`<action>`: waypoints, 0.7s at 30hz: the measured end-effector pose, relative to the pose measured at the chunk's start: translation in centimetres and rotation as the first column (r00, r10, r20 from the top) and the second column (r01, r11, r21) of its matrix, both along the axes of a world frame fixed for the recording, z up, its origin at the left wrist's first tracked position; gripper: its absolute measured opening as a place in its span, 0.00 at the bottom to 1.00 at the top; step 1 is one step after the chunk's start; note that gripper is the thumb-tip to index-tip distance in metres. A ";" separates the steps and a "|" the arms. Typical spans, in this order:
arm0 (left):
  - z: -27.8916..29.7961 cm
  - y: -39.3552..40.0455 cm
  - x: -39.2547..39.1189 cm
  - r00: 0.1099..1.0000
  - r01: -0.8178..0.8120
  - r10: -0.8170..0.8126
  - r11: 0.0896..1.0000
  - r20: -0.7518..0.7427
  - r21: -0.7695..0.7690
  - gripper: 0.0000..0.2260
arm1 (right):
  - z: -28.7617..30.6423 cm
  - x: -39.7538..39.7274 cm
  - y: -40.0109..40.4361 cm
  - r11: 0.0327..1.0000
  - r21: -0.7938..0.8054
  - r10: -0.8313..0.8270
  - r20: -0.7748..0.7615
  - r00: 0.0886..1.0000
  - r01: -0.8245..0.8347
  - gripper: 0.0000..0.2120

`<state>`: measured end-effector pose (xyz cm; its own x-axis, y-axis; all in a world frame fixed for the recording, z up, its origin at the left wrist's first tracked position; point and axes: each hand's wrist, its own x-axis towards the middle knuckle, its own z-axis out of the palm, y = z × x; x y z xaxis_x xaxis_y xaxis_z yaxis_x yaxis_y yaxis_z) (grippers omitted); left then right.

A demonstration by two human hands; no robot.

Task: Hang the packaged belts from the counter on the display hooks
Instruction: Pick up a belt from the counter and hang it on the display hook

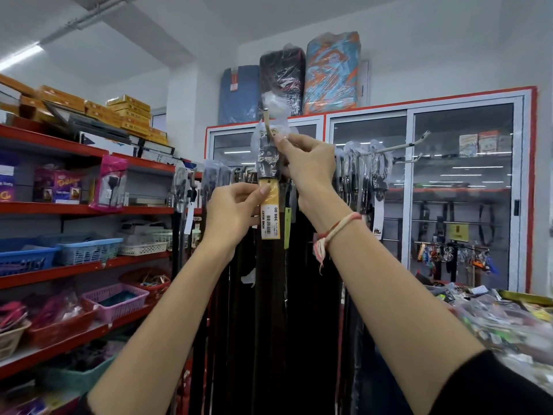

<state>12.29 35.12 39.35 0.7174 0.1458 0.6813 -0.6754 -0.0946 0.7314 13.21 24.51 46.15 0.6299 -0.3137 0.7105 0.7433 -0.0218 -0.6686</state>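
A dark packaged belt (268, 163) in clear plastic hangs in front of me, its top at a beige display hook (267, 124) that points towards me. My right hand (308, 166) pinches the package's upper end beside the hook. My left hand (232, 211) grips the belt lower down at its yellow price tag (269, 217). The belt's long dark strap drops between my forearms. Many other packaged belts (359, 172) hang on hooks behind it.
Red shelves (74, 268) with baskets and boxes run along the left. A glass cabinet (460, 190) stands behind, with two bare hooks (416, 143) sticking out at the right. The counter (508, 322) at the right holds a pile of packaged goods.
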 end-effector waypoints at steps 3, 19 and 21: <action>-1.1 -0.6 -0.9 0.969 -0.210 0.201 0.976 0.143 0.050 0.11 | -1.2 -1.1 -1.0 0.997 -0.012 0.083 -0.001 0.997 -0.083 0.14; -12.2 -14.3 -3.8 0.795 -0.290 0.109 0.933 0.597 0.215 0.08 | -12.5 -9.2 -16.4 0.954 -0.109 -0.259 0.165 0.952 0.278 0.06; -14.6 -17.3 -3.5 0.839 -0.187 0.005 0.942 0.544 0.279 0.08 | -15.0 -9.9 -19.6 0.922 -0.138 -0.346 0.120 0.931 0.361 0.05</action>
<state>8.78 17.77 24.80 0.2266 -0.0875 0.9700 -0.9228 -0.3379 0.1851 3.30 4.94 31.16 0.4285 -0.3857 0.8171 0.7257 -0.3918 -0.5655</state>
